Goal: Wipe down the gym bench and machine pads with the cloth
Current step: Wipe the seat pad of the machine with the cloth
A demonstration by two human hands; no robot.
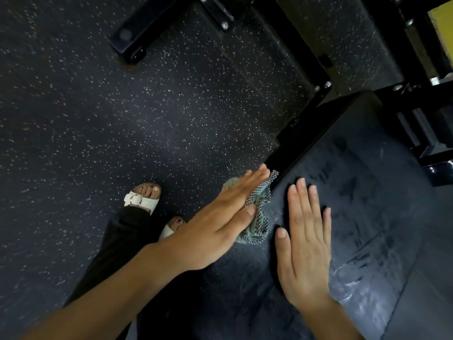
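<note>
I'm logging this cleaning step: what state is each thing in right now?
Cloth: crumpled, pressed against the pad's edge.
Bench pad: top streaked with damp-looking smears.
Left hand: flat, fingers straight, pressing the cloth.
Right hand: flat, resting on the pad top.

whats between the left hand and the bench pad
The checked green cloth, bunched under the left hand and pressed by its straight fingers against the bench pad at its edge, as the head view shows. The right hand rests flat on the pad.
</note>
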